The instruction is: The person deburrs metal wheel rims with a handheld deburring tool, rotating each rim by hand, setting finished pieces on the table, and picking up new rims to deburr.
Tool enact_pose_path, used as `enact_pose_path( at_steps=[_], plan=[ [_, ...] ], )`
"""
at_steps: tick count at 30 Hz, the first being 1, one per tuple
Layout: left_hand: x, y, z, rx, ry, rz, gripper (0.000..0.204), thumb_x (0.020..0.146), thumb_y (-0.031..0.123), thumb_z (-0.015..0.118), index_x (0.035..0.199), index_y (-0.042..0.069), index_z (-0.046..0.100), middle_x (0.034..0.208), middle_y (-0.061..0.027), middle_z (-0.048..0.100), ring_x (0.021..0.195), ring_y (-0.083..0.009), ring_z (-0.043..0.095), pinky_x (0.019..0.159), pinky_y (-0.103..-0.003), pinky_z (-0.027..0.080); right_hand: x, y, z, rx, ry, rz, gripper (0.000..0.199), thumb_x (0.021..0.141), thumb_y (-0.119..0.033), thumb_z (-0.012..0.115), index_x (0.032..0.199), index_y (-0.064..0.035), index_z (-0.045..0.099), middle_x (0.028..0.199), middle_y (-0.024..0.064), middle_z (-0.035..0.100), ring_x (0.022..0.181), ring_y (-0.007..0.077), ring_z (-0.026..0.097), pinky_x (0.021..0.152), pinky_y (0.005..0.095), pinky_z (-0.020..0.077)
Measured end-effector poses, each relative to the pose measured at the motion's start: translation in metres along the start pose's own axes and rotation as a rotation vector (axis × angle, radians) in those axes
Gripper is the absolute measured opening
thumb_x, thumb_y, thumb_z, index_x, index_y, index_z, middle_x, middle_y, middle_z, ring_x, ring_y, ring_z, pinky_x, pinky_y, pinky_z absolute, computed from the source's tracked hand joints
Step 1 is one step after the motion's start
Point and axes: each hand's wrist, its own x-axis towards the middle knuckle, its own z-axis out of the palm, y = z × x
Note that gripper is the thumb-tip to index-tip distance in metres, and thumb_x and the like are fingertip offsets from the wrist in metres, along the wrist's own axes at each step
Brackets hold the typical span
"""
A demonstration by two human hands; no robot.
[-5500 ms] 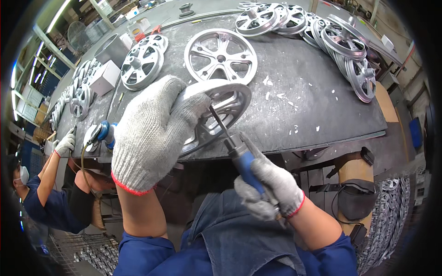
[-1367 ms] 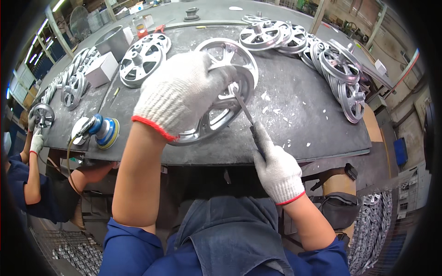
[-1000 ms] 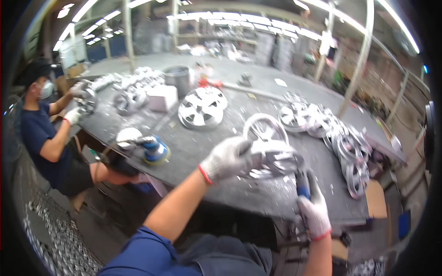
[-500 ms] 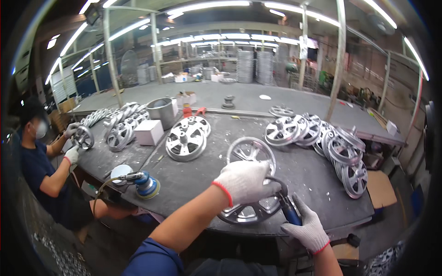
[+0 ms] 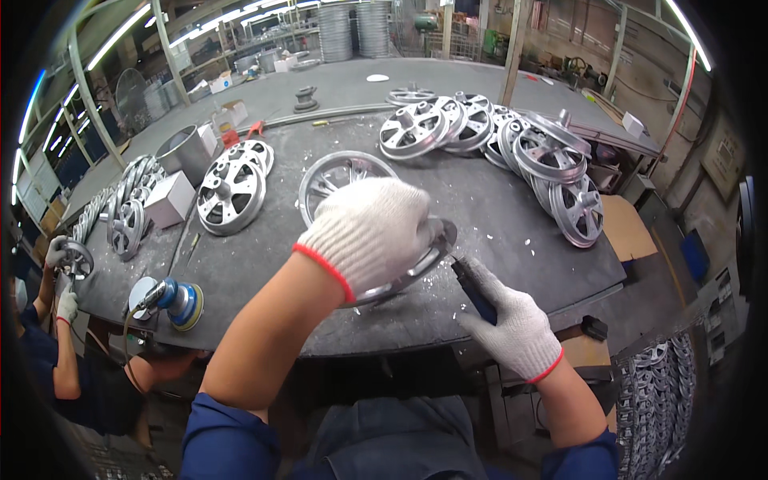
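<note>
My left hand (image 5: 372,232), in a white knit glove with a red cuff, is closed above a silver spoked wheel (image 5: 346,160). A dark curved strip (image 5: 450,233) shows at its fingertips. It covers much of the wheel, and a shiny rim shows below the hand. To the right, my gloved right hand (image 5: 516,324) grips a slim hand tool with a dark blue body (image 5: 475,294). The tool's black end points up and left, apart from the strip. Its exact kind cannot be made out.
Spoked wheels (image 5: 414,130) pile up at the back right, others (image 5: 232,192) at the left beside a white box (image 5: 170,198) and a metal drum (image 5: 186,154). A blue sander (image 5: 181,302) stands at the front left. Beyond it, a gloved co-worker holds another wheel (image 5: 76,260).
The view has swung right and downward. My hands have drawn apart, and the dark strip at my left fingertips no longer meets the tool in my right hand.
</note>
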Motion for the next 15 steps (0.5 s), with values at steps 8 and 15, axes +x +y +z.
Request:
enact_pose_path(
  at_steps=[8,15],
  plan=[
    [0.003,0.004,0.014,-0.070,0.063,-0.038,0.044,0.105,0.039,0.065,0.103,-0.002,0.081,0.096,-0.0269,0.077,0.094,-0.0458,0.077,0.088,-0.054,0.060,-0.015,0.001,0.039,-0.248,-0.065,0.089,0.076,0.106,-0.027,0.066,0.175,-0.0302,0.036,0.101,0.0262,0.075,0.091,0.0511,0.075,0.083,0.0615,0.0612],
    [-0.001,0.004,0.003,-0.055,0.026,-0.133,0.048,0.104,0.040,0.063,0.101,-0.003,0.083,0.097,-0.0291,0.079,0.094,-0.0462,0.079,0.090,-0.054,0.062,-0.008,-0.005,0.030,-0.195,-0.103,0.031,0.071,0.106,-0.030,0.067,0.172,-0.0324,0.042,0.103,0.0284,0.076,0.097,0.0501,0.076,0.086,0.0599,0.0603]
  ],
)
